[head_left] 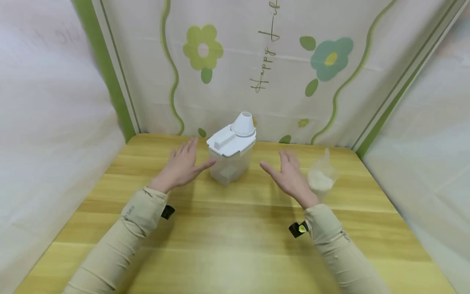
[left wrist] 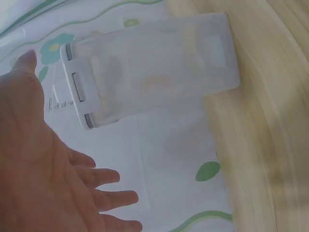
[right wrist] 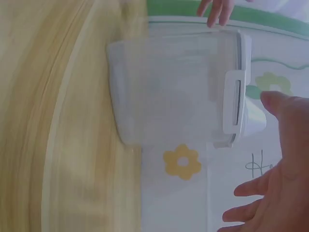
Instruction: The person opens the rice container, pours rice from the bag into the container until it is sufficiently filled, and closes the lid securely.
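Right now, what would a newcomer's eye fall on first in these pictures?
First, the translucent container with its white cone-topped lid, upright toward the far edge of the table. Next, the left hand and right hand, fingers extended, on either side of it. Then the flowered cloth behind, and a blurry see-through bag with something white inside, right of the right hand.

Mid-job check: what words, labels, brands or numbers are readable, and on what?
"Happy": sideways script on the flowered backdrop; the word after it is cut off, unclear.
Left side curtain: faint lettering, too blurred to read.
Left cuff and right cuff: small lettering, unreadable.
Lidded container: no text visible.
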The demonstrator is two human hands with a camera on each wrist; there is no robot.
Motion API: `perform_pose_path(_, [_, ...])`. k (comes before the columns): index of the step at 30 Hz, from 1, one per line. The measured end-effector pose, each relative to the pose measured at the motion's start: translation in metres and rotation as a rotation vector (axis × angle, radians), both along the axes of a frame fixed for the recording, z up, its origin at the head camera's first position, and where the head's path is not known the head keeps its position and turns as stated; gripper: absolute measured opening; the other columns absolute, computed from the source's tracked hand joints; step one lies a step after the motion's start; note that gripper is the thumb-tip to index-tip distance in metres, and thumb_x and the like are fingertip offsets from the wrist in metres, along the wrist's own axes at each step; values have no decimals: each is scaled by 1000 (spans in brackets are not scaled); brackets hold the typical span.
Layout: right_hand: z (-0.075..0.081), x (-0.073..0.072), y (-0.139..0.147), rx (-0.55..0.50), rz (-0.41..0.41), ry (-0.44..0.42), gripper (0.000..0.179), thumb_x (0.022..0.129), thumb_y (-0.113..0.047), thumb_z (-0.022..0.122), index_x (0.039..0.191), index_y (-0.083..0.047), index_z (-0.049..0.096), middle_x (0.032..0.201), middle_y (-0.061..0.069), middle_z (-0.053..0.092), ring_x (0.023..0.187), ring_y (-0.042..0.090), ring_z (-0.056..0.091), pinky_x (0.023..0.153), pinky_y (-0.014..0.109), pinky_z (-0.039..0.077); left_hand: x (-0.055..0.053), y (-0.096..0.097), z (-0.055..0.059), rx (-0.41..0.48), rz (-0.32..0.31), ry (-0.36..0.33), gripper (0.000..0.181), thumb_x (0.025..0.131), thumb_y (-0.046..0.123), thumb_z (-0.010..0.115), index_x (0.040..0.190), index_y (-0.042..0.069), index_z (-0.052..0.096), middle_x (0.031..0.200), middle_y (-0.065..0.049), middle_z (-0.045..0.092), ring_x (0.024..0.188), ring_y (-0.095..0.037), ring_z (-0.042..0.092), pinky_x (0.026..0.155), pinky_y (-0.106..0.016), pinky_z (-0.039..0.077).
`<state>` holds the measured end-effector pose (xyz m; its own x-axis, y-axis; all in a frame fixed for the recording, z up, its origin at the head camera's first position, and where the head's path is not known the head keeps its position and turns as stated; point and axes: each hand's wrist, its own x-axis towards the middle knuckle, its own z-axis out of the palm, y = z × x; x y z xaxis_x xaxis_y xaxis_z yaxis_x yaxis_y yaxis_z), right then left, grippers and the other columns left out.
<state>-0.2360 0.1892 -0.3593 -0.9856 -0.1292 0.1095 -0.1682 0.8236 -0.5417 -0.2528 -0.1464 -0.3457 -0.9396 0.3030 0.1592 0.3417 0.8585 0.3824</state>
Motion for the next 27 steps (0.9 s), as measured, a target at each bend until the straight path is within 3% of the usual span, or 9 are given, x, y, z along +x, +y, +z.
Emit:
perform_pose_path(7, [7, 0, -14, -256, -15, -76, 98, 90, -73, 47, 154, -2, 25, 158, 18, 23, 143, 37, 19, 114, 56, 22, -17, -2, 5, 323, -10, -43, 89, 101, 63, 25, 153, -8, 10, 157, -29, 15, 144, -41, 15, 117, -52, 14])
perform_pose_path(13, [15, 0, -30, -694, -53, -261, 84, 94, -54, 60, 152, -1, 30, 154, 13, 31, 138, 32, 32, 108, 48, 37, -30, 1, 9, 521, -10, -112, 85, 100, 65, 19, 154, -1, 23, 157, -20, 24, 143, -37, 21, 116, -51, 18])
perform_pose_path(19, [21, -3, -48, -1046, -87, -413, 77, 94, -38, 66, 150, 1, 29, 152, 21, 28, 136, 39, 32, 108, 47, 37, -41, 5, 12, 719, 52, -292, 84, 99, 66, 21, 153, 2, 27, 154, -20, 31, 135, -39, 37, 110, -54, 32])
perform_pose_path(24, [29, -9, -59, -1216, -157, -486, 81, 93, -31, 69, 153, -1, 24, 153, 26, 24, 138, 41, 29, 111, 48, 33, -50, 8, 11, 928, 51, -447, 78, 103, 55, 37, 154, -1, 20, 152, -24, 31, 133, -38, 40, 110, -49, 35])
perform_pose_path(27, [33, -14, -64, -1291, -205, -514, 84, 92, -26, 69, 154, 1, 19, 155, 27, 18, 141, 42, 24, 112, 48, 31, -54, 11, 8, 969, 22, -479, 73, 104, 48, 42, 151, -4, 24, 150, -25, 35, 132, -38, 41, 110, -51, 34])
